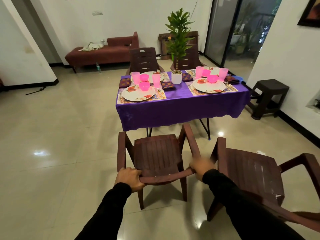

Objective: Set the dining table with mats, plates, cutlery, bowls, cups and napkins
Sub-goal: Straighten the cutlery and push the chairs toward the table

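Nearest, the left hand (129, 177) and the blurred right hand (201, 168) curl their fingers around the back rail of a brown chair (158, 156). Beyond it, the purple-clothed worktop (180, 104) carries mats, floral plates (138, 93), pink bowls, cups and folded napkins.

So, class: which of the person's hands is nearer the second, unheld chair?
Right. The right hand grips the held chair's back beside the other chair; the left hand grips the far end.
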